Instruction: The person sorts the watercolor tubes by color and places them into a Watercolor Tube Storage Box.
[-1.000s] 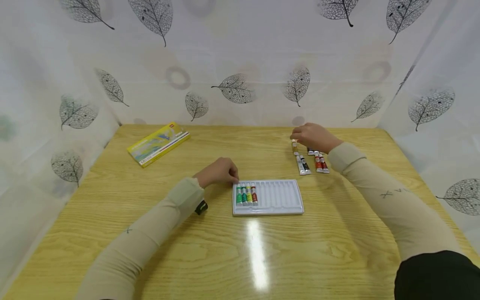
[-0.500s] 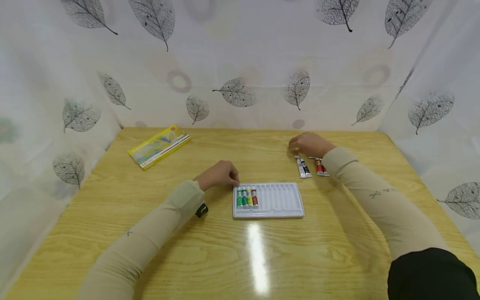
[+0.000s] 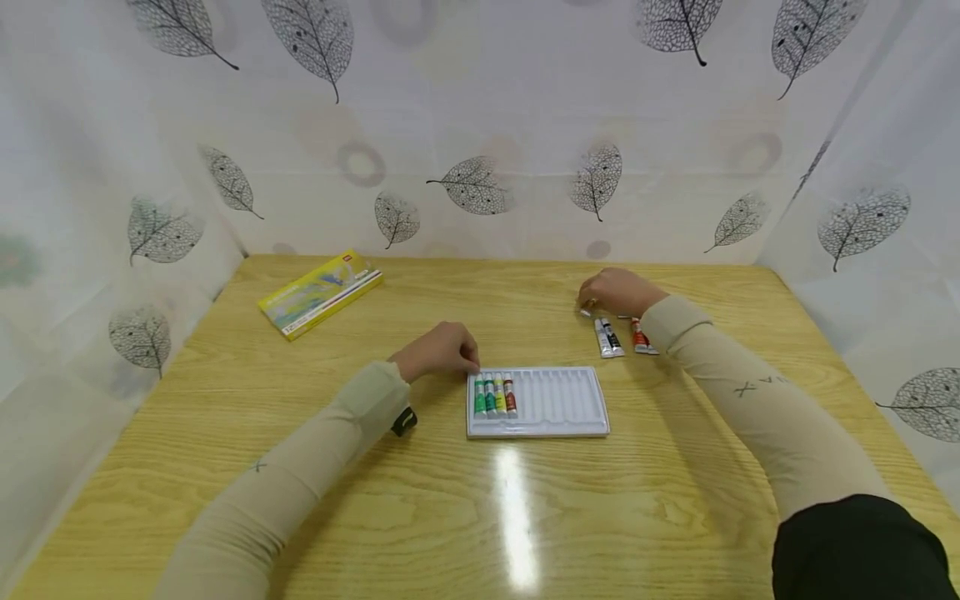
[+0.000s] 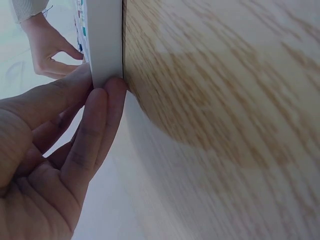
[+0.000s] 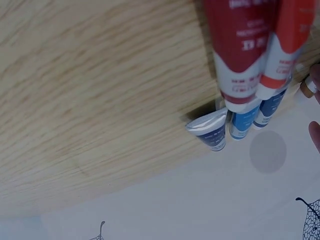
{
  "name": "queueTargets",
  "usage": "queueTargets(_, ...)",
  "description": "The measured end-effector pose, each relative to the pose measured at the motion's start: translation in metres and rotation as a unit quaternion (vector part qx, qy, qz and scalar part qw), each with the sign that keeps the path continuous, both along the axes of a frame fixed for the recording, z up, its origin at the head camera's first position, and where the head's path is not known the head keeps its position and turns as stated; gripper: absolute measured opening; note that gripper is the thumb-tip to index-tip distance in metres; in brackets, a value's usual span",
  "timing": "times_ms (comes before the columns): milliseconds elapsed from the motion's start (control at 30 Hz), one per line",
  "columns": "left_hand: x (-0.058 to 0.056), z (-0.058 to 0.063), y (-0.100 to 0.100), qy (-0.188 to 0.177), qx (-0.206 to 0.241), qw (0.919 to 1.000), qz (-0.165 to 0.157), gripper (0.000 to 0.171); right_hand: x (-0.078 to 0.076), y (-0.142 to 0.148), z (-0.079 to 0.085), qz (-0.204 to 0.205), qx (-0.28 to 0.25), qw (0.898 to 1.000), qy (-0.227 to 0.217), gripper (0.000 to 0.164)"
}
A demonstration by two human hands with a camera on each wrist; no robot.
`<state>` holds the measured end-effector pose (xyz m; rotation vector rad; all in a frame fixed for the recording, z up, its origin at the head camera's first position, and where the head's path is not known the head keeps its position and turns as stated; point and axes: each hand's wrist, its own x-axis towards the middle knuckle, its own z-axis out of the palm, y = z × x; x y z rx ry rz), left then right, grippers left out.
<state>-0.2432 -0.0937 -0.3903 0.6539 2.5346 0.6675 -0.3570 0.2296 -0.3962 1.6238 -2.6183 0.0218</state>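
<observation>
My left hand (image 3: 441,350) pinches the far left corner of a white plastic tray (image 3: 558,432); the left wrist view has the thumb and fingertips on the tray's white side wall (image 4: 105,40). At the tray's left end lie green, yellow and brownish-red paint tubes (image 3: 495,396), beside vacant slots. Farther back on the right, my right hand (image 3: 621,292) pinches an ochre paint tube (image 5: 306,90), mostly hidden by the fingers. Just in front of that hand lie a white and a black paint tube (image 3: 608,337). Red tubes (image 3: 640,337) are partly covered by the right wrist.
A yellow paint box (image 3: 321,294) lies at the back left of the wooden table (image 3: 420,508). Blue tubes (image 5: 245,122) and a dark violet one (image 5: 212,132) lie beyond the red ones in the right wrist view. A leaf-print curtain (image 3: 525,108) encloses the back and sides.
My right hand has come down over the ochre tube, which is now mostly covered by the fingers. The left hand stays at the tray corner. The head view has tilted slightly.
</observation>
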Motion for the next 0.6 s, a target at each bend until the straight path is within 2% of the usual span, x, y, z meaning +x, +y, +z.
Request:
queueTargets(167, 0.0, 0.0, 0.001, -0.001, -0.003, 1.0, 0.0, 0.012, 0.001, 0.0, -0.002, -0.018, 0.01, 1.0, -0.002, 0.015)
queueTargets(300, 0.0, 0.0, 0.002, -0.002, -0.005, 1.0, -0.001, 0.012, 0.006, 0.0, 0.002, -0.027, 0.006, 1.0, 0.014, 0.013)
queueTargets(467, 0.0, -0.001, 0.001, -0.002, -0.003, 1.0, 0.002, 0.012, 0.018, -0.005, 0.014, -0.01, -0.015, 0.999, 0.051, 0.012)
queueTargets(600, -0.001, 0.0, 0.001, -0.002, -0.003, 1.0, 0.0, 0.012, 0.032, -0.012, 0.024, 0.012, -0.009, 0.996, 0.089, 0.013)
